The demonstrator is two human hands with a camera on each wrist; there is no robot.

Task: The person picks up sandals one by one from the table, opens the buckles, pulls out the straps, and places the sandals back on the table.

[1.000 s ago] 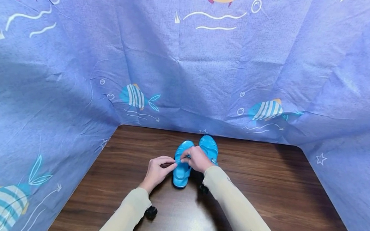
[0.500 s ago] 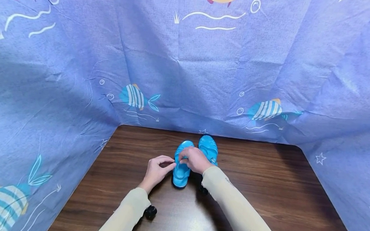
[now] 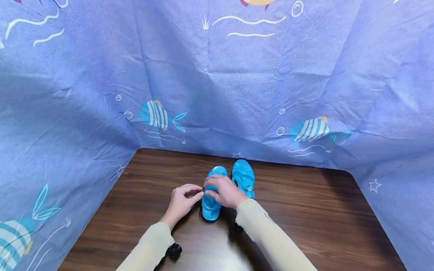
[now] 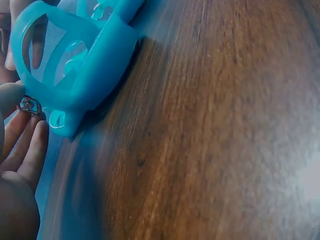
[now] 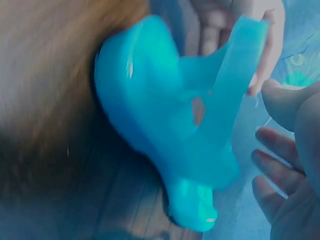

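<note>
Two bright blue sandals lie on the brown table. Over the left sandal [image 3: 210, 214], my left hand [image 3: 181, 201] comes in from the left and pinches the strap at its metal buckle [image 4: 30, 105] between thumb and fingers. The strap [image 5: 231, 90] arches up from the sandal in the right wrist view. My right hand [image 3: 227, 191] is above the same sandal, thumb and fingers apart, hiding part of its middle. In the right wrist view its loosely bent fingers [image 5: 274, 170] are beside the strap with nothing visible between them.
The right sandal [image 3: 243, 170], with a buckle on its side, lies just beyond my right hand. Blue fabric [image 3: 242, 91] printed with fish hangs behind and at both sides of the wood-grain table [image 3: 308, 224]. A black device [image 3: 174, 251] sits at my left wrist.
My right hand has moved slightly left and down over the left sandal, and its thumb and fingers have spread apart. The left hand stays almost still at the strap.
</note>
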